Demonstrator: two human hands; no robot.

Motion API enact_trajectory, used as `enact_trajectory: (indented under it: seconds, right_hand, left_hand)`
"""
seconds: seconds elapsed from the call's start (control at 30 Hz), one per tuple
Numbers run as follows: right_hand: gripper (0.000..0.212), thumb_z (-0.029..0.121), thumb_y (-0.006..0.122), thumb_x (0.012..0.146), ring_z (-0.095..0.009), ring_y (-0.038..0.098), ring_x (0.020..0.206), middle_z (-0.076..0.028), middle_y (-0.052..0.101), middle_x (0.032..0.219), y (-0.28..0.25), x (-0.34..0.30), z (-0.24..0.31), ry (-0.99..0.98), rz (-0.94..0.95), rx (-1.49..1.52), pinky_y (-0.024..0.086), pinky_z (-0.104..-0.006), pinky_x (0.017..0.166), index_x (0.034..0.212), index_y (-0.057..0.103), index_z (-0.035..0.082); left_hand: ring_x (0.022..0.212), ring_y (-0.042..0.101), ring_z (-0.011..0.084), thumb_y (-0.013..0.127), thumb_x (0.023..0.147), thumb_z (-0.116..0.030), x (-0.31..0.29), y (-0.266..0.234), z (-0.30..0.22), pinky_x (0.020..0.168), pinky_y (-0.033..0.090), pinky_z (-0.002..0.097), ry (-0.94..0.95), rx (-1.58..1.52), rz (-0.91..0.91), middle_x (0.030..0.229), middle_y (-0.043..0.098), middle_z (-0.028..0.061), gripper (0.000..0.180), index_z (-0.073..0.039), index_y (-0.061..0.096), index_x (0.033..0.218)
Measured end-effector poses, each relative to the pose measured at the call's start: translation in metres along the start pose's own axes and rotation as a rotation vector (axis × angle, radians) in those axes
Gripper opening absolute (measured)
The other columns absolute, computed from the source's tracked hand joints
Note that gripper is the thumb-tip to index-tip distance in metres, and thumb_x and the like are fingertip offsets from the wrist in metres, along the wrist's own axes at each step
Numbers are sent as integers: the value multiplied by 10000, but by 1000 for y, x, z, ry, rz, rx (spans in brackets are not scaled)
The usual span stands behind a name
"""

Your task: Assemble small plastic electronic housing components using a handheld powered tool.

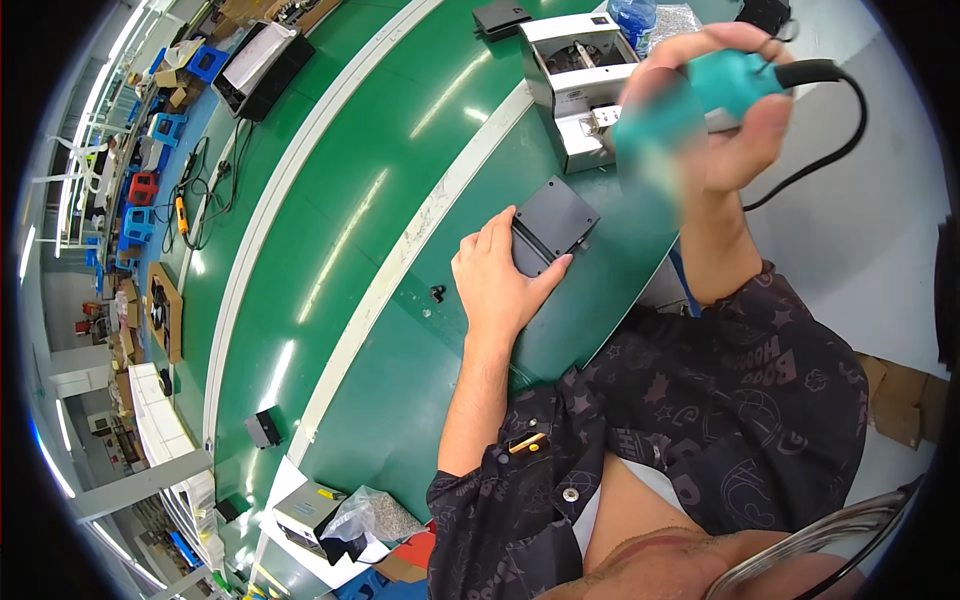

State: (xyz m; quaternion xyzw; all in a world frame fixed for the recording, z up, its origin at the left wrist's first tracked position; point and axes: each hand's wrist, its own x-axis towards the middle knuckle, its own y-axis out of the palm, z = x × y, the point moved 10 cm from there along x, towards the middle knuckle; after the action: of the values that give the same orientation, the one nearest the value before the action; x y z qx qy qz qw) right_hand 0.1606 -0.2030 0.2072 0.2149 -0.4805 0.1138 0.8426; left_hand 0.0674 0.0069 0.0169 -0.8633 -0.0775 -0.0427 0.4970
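Note:
On the green tabletop lies a flat dark grey metal box (557,218) with small holes near its corners. My left hand (500,275) is closed round its near side, thumb at the front edge and fingers along the left. Raised at the upper right, my right hand (748,150) wraps round a teal corded power tool, seemingly an electric screwdriver (728,82). A black cord (855,110) curves from the tool's rear end. Its front end is blurred, so the tip cannot be made out. The tool is held apart from the box.
A grey-and-white machine (572,75) stands beyond the box, near the tool. Small black parts (437,293) lie left of my left hand. A small dark box (262,430) sits farther left. Bagged small parts (385,515) lie at the lower left. White strips (375,300) run along the table.

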Motion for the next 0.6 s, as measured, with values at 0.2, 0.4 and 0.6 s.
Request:
enact_trajectory:
  seconds: [0.2, 0.4, 0.6]
  right_hand:
    - [376, 355, 442, 1100, -189, 583, 454, -134, 647, 724, -37, 6, -30, 17, -231, -101, 490, -263, 400, 1229, 508, 8]
    - [414, 410, 439, 1093, -218, 605, 494, -161, 647, 773, -7, -3, -59, 386, -94, -8, 492, -276, 420, 1262, 502, 37]
    - [571, 574, 424, 1073, -284, 677, 628, -202, 664, 895, 46, -41, -5, 365, 157, 116, 533, -333, 511, 1354, 485, 80]
  left_hand:
    - [1064, 612, 304, 881, 703, -450, 3, 6, -2, 1011, 439, 422, 20, -2, -5, 1288, 694, 79, 828, -65, 613, 1386]
    - [1078, 606, 306, 879, 706, -442, -2, 0, 6, 1008, 437, 419, -8, 5, -14, 1298, 686, 89, 825, -69, 614, 1392]
    - [1088, 600, 303, 881, 700, -435, 1, 0, -3, 998, 438, 419, 35, -7, -2, 1304, 681, 94, 825, -72, 618, 1393]
